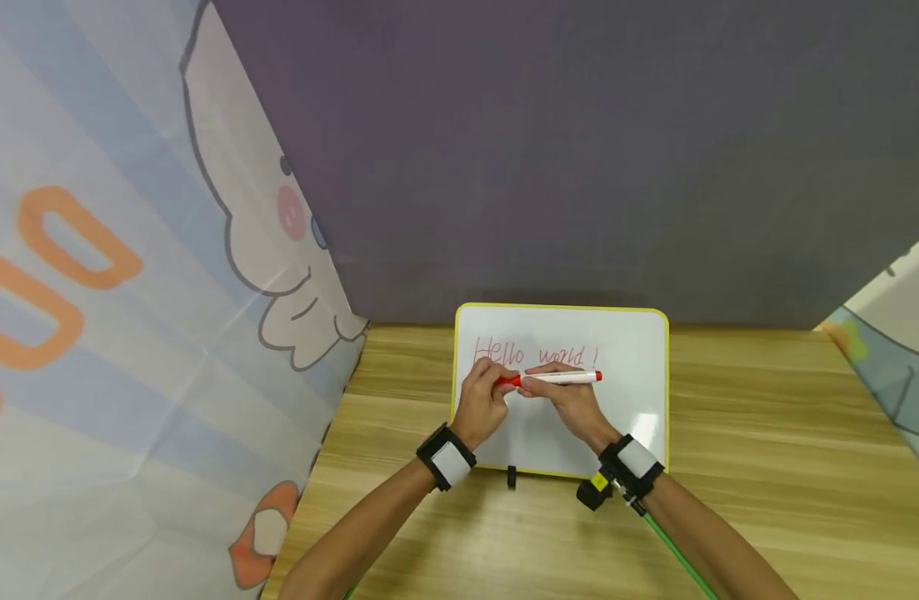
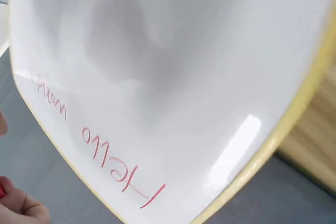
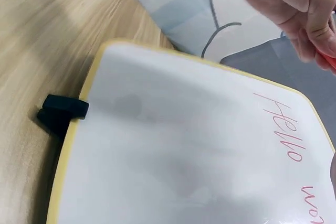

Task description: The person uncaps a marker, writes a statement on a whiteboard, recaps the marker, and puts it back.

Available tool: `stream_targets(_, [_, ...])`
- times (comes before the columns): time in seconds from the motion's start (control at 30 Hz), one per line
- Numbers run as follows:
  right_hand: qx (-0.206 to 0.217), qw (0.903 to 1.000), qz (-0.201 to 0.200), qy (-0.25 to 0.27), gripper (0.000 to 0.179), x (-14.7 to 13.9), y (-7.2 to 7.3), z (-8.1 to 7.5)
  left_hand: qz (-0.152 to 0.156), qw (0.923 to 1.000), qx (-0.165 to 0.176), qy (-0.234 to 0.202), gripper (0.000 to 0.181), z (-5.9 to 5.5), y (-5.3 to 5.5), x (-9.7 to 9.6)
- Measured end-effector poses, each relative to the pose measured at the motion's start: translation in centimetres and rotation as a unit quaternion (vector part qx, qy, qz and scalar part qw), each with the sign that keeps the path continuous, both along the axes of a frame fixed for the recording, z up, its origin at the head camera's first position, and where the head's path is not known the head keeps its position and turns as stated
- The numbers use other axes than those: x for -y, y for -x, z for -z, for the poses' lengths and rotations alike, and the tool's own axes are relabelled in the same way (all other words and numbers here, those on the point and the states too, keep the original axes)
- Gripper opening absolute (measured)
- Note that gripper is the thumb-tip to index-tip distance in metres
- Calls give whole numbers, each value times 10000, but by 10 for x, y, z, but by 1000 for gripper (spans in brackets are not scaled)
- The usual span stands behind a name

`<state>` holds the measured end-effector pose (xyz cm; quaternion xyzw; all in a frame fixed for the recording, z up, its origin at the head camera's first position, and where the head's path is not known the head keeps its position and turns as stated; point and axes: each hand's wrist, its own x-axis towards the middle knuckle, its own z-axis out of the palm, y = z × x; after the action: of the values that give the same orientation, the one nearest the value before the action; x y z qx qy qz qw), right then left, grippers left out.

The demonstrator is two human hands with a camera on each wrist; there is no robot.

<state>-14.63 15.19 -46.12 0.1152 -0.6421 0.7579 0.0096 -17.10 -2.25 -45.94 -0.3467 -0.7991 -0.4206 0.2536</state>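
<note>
A red-and-white marker [image 1: 571,377] lies level across the space between both hands, over the whiteboard [image 1: 556,442]. The left hand [image 1: 483,400] pinches its red cap end, and in the right wrist view a red bit shows at that hand's fingertips [image 3: 320,40]. Farther along, the right hand [image 1: 579,408] holds the white barrel between thumb and fingers, its red tail end pointing right. Red handwriting [image 1: 496,352] beginning with "Hello" runs along the board's far edge. Most of the right hand is out of frame in its own wrist view.
The yellow-rimmed board rests on a wood-grain table [image 1: 744,417], a black clip [image 1: 511,477] at its near edge. Behind rises a dark grey panel [image 1: 579,167]; a cartoon-printed sheet [image 1: 152,333] hangs at the left. A green cable [image 1: 680,554] trails from the right wristband.
</note>
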Motion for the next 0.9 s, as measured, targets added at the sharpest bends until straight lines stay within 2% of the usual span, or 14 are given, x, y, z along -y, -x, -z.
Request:
stream_targets(0.1, [-24, 9999, -68, 120, 16, 0, -1, -3, 91, 10000, 20, -29, 5, -2, -1, -1])
stream_targets(0.37, [-153, 9995, 124, -233, 17, -4, 2, -8, 261, 9991, -263, 208, 5, -14, 6, 1])
stream_targets(0.43, [-58, 9998, 17, -176, 18, -5, 3, -6, 267, 9990, -229, 270, 6, -12, 8, 1])
stream_targets(0.57, [235, 9990, -341, 192, 32, -13, 4, -2, 172, 9994, -61, 295, 9, -5, 11, 2])
stream_targets(0.67, [401, 9988, -26, 284, 39, -23, 4, -4, -19, 9995, 72, 301, 11, 3, 14, 5])
stream_targets(0.73, [269, 9988, 374, -187, 39, -30, 3, -7, -138, 9994, 119, 287, 13, 8, 16, 7])
stream_targets(0.8, [-84, 9898, 698, -1237, 39, -37, 3, -12, -214, 9993, 97, 295, 14, 10, 18, 8])
stream_targets(0.83, [-347, 9788, 782, -1861, 39, -39, 3, -14, -218, 9993, 76, 301, 14, 11, 18, 9])
stream_targets(0.9, [-951, 9465, 827, -2969, 38, -41, 3, -18, -167, 9994, 33, 316, 13, 11, 19, 8])
